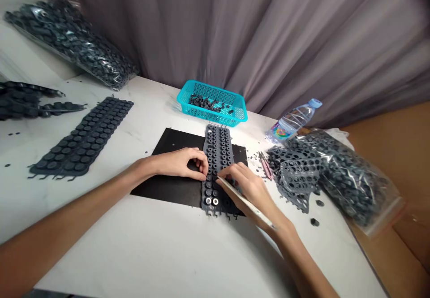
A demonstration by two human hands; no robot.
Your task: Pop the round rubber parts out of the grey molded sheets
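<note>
A long grey rubber sheet [217, 148] studded with small round parts lies on a black mat [174, 186] in the middle of the white table. My left hand [183, 162] rests on the mat with its fingers curled against the sheet's left edge, pinching it. My right hand [247, 185] lies over the sheet's right side, closed on a thin pale stick-like tool [247, 203] whose tip touches the sheet near its middle. Two parts near the sheet's front end show pale centres.
A teal basket [235, 114] with loose dark parts stands behind the mat. A full sheet [83, 136] lies at the left, bagged parts [74, 42] at far left and at right [349, 177], emptied sheets [295, 172], pink snips [266, 166] and a water bottle [294, 119].
</note>
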